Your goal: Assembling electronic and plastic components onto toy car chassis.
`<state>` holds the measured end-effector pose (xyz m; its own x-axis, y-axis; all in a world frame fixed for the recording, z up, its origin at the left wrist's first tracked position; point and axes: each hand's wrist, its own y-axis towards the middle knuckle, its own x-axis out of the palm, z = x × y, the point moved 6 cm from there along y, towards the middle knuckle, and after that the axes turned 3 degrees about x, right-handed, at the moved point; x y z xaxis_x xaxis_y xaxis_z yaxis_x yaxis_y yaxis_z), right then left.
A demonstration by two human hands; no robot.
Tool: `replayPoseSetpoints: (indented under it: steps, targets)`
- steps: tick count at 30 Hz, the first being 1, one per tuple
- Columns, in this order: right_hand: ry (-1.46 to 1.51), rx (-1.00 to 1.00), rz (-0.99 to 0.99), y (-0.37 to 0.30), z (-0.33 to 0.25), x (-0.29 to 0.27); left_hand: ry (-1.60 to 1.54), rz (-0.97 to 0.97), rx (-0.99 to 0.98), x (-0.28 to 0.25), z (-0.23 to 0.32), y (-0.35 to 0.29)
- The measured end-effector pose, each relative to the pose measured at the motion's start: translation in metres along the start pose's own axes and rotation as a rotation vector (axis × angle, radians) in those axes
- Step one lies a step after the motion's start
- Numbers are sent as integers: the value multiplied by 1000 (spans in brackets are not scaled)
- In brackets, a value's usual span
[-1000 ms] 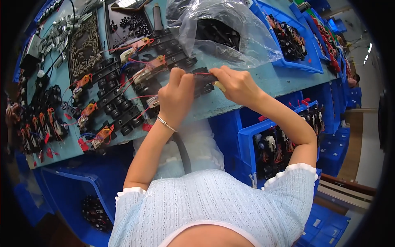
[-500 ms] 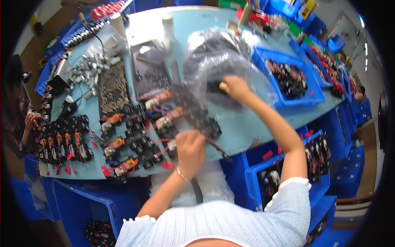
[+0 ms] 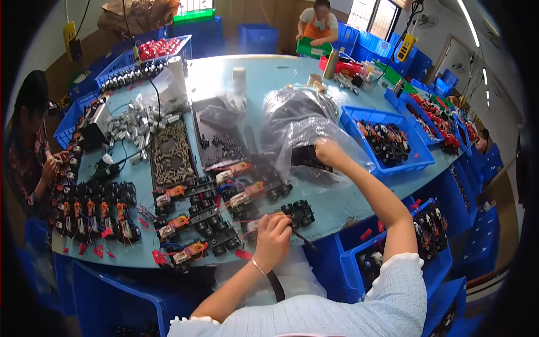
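My left hand [image 3: 273, 240] is closed on one end of a black toy car chassis [image 3: 298, 212] near the table's front edge. A thin dark lead [image 3: 304, 240] sticks out beside its fingers. My right hand [image 3: 330, 154] reaches to the mouth of a large clear plastic bag [image 3: 300, 121], its fingers curled. Dark parts [image 3: 312, 157] show in the opening beside the fingertips; what the fingers hold is hidden. More wheeled chassis with orange and white parts [image 3: 191, 222] lie in rows left of my left hand.
A tray of brass-coloured pieces [image 3: 175, 160] and a dark tray of small black screws [image 3: 222, 147] lie beyond the chassis, near silver motors [image 3: 135, 126]. A blue crate of parts [image 3: 387, 140] stands right of the bag. Co-workers sit at left [image 3: 33, 140] and stand at the far side [image 3: 318, 28].
The view has tilted up, bringing the far side of the room into sight. My right hand remains at the bag's mouth; my left hand remains by the front chassis.
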<state>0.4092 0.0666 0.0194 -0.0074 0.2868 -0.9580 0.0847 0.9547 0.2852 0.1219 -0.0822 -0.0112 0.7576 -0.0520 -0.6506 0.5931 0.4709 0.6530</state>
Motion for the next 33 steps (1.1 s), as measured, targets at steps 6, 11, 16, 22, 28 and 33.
replayPoseSetpoints:
  steps: [6, 11, 16, 22, 28, 33]
  targets:
    - [209, -33, 0, -53, -44, -34, 17, -56, -70, 10, -13, 5]
    - [737, -70, -324, -104, -106, -41, 62, -93, -141, 1, -8, 16]
    - [716, -226, -214, -112, -109, -9, 6, -49, -132, 16, -20, 15]
    - [780, -259, -236, -128, -126, 4, 19, -56, -176, 5, -8, 0]
    - [852, -314, -248, -124, -120, 8, 9, -82, -201, 5, -10, 4]
    - [696, -349, -311, -121, -129, 2, 32, -69, -166, 4, -13, 6]
